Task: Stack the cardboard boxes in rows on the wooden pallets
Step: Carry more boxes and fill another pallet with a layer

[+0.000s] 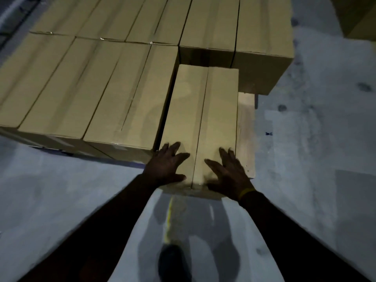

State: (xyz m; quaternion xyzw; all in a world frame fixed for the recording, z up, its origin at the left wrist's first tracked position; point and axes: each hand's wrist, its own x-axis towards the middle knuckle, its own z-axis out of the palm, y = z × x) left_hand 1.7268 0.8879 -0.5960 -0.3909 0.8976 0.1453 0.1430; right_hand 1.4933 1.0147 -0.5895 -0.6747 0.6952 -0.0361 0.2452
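A long cardboard box (203, 110) lies on the wooden pallet (245, 135), at the right end of the near row. Its top sits lower than the boxes beside it. My left hand (165, 166) lies flat on the near left part of its top, fingers spread. My right hand (228, 173) lies flat on the near right part, fingers spread, a yellow band on its wrist. Several stacked cardboard boxes (91, 94) fill the row to its left, and a further row (234, 35) stands behind it.
Grey concrete floor (317, 151) surrounds the pallet at the right and in front. A strip of bare pallet wood shows to the right of the box. Another cardboard box (358, 17) stands at the top right corner. My shoe (175, 261) is below.
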